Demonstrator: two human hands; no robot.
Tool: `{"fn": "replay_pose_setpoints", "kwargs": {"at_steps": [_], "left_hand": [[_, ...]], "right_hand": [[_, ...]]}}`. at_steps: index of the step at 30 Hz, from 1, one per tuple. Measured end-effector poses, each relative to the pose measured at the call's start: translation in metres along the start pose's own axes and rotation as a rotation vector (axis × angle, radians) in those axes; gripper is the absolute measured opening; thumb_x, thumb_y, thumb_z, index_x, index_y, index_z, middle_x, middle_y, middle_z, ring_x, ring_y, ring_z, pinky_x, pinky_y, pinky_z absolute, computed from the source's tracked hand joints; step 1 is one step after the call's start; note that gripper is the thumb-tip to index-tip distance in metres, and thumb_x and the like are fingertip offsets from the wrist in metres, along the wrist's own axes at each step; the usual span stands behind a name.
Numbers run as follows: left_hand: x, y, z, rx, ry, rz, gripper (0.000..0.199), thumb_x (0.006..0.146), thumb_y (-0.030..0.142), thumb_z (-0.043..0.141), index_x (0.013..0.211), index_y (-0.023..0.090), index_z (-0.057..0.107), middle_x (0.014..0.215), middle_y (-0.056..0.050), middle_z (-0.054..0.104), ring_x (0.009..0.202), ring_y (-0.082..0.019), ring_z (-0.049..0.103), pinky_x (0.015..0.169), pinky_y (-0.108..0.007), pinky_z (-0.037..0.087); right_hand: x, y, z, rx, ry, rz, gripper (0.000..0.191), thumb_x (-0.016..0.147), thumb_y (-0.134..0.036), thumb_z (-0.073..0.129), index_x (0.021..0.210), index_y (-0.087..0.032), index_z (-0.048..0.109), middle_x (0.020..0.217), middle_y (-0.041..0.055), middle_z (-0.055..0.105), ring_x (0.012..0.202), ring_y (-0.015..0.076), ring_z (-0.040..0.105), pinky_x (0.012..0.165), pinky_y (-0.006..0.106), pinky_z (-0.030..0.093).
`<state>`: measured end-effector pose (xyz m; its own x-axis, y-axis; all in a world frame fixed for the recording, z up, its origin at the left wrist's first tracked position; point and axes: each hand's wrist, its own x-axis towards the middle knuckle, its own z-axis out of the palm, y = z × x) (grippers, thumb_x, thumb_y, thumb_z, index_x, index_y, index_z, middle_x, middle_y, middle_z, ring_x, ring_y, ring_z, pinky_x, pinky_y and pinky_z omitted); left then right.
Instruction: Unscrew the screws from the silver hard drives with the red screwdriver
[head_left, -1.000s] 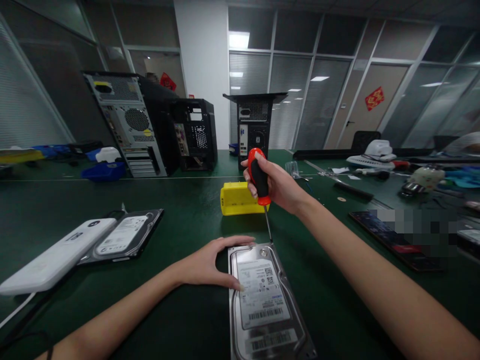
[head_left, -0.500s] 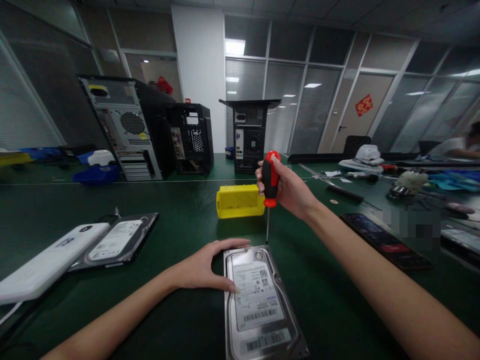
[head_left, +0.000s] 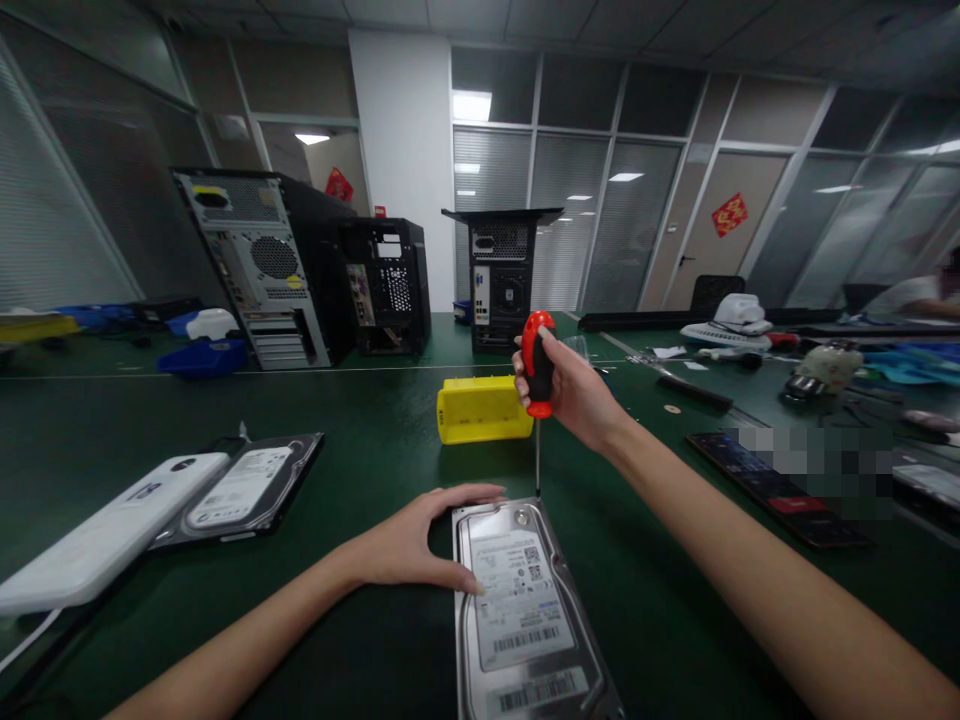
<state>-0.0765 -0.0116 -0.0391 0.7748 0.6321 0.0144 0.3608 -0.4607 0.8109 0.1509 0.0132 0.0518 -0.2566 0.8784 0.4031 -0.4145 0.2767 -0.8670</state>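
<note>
Your left hand (head_left: 409,540) spreads in a wide, open curve, its thumb on top of the silver hard drive (head_left: 517,610) and its forefinger along the far edge, while your right hand (head_left: 581,390) is closed firmly around the red and black handle of the screwdriver (head_left: 538,375). The hard drive lies label up on the green table (head_left: 360,410), directly in front of you, its near end cut off by the bottom of the view. The screwdriver stands nearly upright, its shaft reaching down to the drive's far right corner; you can't tell exactly what the tip meets. To your left, a white device (head_left: 112,530) lies against a second drive (head_left: 240,490), and to your right is a dark flat device (head_left: 772,485), partly blurred out. Beyond your hands sits the yellow bin (head_left: 484,420), with your right fingers in front of its right end. Farther back, a blue tray (head_left: 202,358) is at left, near three computer cases (head_left: 386,290) standing in a row. At the far right edge, you see part of a person (head_left: 915,295).
</note>
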Motion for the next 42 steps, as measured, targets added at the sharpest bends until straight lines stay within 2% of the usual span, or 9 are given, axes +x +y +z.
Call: {"fn": "replay_pose_setpoints", "kwargs": {"at_steps": [3,6,9,12,18,22,31,37,42], "left_hand": [[-0.001,-0.002,0.000,0.010,0.002,0.004,0.085,0.065,0.044,0.081,0.139,0.030,0.042,0.145,-0.005,0.044,0.133,-0.032,0.038,0.112,-0.049,0.025],[-0.001,-0.002,0.001,0.014,0.008,0.009,0.086,0.063,0.044,0.082,0.139,0.030,0.043,0.145,-0.005,0.044,0.132,-0.032,0.039,0.112,-0.049,0.026],[-0.001,-0.001,0.001,0.006,0.015,0.005,0.087,0.062,0.045,0.083,0.138,0.031,0.043,0.145,-0.005,0.044,0.132,-0.032,0.039,0.112,-0.049,0.025],[0.000,0.000,0.001,-0.007,0.011,0.000,0.088,0.062,0.045,0.083,0.139,0.031,0.042,0.145,-0.005,0.044,0.133,-0.032,0.039,0.113,-0.049,0.024],[0.000,-0.001,0.002,-0.027,0.006,0.015,0.087,0.063,0.045,0.082,0.139,0.030,0.042,0.145,-0.005,0.044,0.133,-0.032,0.038,0.113,-0.049,0.025],[0.001,-0.001,0.001,-0.033,0.007,0.027,0.087,0.064,0.042,0.083,0.139,0.029,0.042,0.146,-0.005,0.043,0.133,-0.030,0.038,0.113,-0.047,0.025],[0.003,0.001,0.001,-0.060,-0.005,0.038,0.086,0.064,0.042,0.082,0.139,0.027,0.042,0.145,-0.007,0.044,0.133,-0.031,0.039,0.113,-0.048,0.024],[0.002,0.000,0.001,-0.042,-0.004,0.020,0.085,0.065,0.041,0.082,0.139,0.029,0.042,0.146,-0.005,0.043,0.133,-0.031,0.038,0.113,-0.048,0.023],[0.001,-0.001,0.000,-0.036,-0.013,0.016,0.084,0.066,0.040,0.082,0.138,0.031,0.042,0.146,-0.003,0.043,0.134,-0.030,0.037,0.114,-0.049,0.022]], "right_hand": [[0.001,0.000,-0.002,0.052,-0.011,0.052,0.038,0.079,-0.053,0.060,0.093,-0.018,0.060,0.077,-0.0003,0.056,0.059,0.0090,0.054,0.050,0.021,0.046],[0.002,0.002,-0.002,0.072,0.007,0.027,0.040,0.079,-0.056,0.059,0.097,-0.020,0.058,0.071,-0.0021,0.054,0.051,0.0072,0.049,0.042,0.019,0.039],[0.002,0.004,-0.003,0.067,0.057,-0.019,0.033,0.075,-0.048,0.068,0.086,-0.020,0.053,0.065,-0.0053,0.049,0.044,0.0039,0.041,0.035,0.015,0.029],[0.003,0.006,-0.005,0.072,0.095,-0.044,0.033,0.071,-0.041,0.074,0.077,-0.019,0.050,0.068,-0.0059,0.049,0.043,0.0020,0.039,0.034,0.014,0.028],[0.005,0.013,-0.011,0.105,0.129,-0.041,0.045,0.073,-0.052,0.068,0.099,-0.017,0.059,0.074,-0.0038,0.052,0.053,0.0046,0.049,0.044,0.017,0.041],[0.005,0.015,-0.012,0.137,0.092,-0.054,0.044,0.078,-0.053,0.062,0.106,-0.019,0.056,0.069,-0.0047,0.051,0.050,0.0049,0.046,0.042,0.017,0.036],[0.005,0.007,-0.010,0.100,0.179,-0.189,0.035,0.071,-0.033,0.077,0.073,-0.020,0.044,0.059,-0.0084,0.044,0.041,0.0015,0.038,0.034,0.014,0.025],[0.005,-0.022,-0.021,0.099,0.226,-0.249,0.040,0.071,-0.051,0.072,0.086,-0.020,0.053,0.066,-0.0065,0.049,0.045,0.0025,0.043,0.037,0.014,0.029],[0.004,-0.034,-0.033,-0.055,0.243,-0.219,0.047,0.080,-0.064,0.052,0.098,-0.020,0.053,0.055,-0.0089,0.038,0.037,0.0028,0.028,0.033,0.016,0.019]]}}
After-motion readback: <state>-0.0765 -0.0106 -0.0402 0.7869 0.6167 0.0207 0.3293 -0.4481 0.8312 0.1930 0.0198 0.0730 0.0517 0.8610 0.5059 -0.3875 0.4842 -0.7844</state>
